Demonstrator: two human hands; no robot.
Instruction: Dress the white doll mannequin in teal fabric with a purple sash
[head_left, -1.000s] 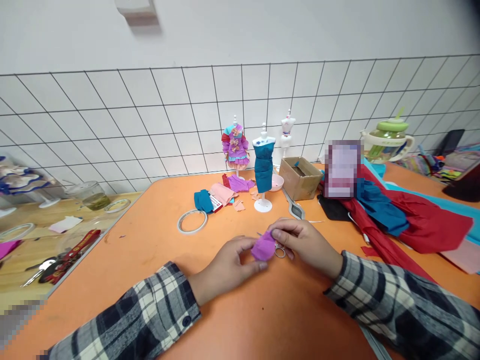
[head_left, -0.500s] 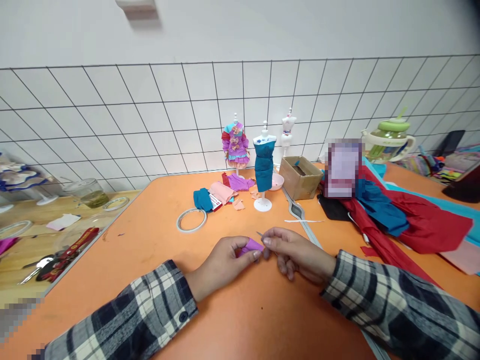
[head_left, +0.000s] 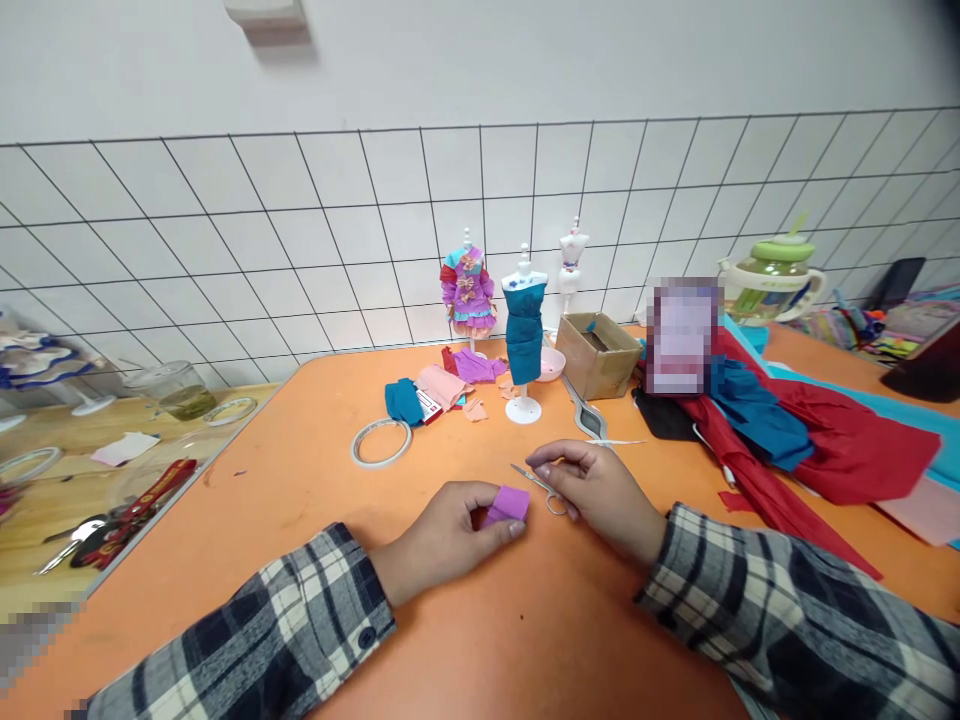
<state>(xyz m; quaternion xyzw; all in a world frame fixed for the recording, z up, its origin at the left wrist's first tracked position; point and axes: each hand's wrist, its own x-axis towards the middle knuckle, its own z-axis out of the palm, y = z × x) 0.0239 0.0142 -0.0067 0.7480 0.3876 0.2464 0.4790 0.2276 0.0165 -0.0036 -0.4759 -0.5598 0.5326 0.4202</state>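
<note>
Between the thumb and fingers of my left hand (head_left: 457, 528) is pinched a small folded piece of purple fabric (head_left: 513, 502). My right hand (head_left: 600, 492), just to its right, holds a pair of small metal scissors (head_left: 541, 484). Their blades point to the upper left, a little beyond the fabric and apart from it, and one finger loop shows below the fingers. Behind both hands stands a mini dress form (head_left: 524, 330) wrapped in teal fabric on a white stand.
Behind lie a roll of tape (head_left: 381, 443), fabric scraps (head_left: 442, 385), a pink bowl (head_left: 551, 364) and a cardboard box (head_left: 598, 355). More dress forms stand near the tiled wall. On the right are red cloth (head_left: 862, 425), a phone-like screen (head_left: 682, 335) and a lidded jug (head_left: 772, 280).
My right hand has moved slightly away from the fabric, and the scissors now show more fully. The purple fabric has turned in my left hand, showing a wider face.
</note>
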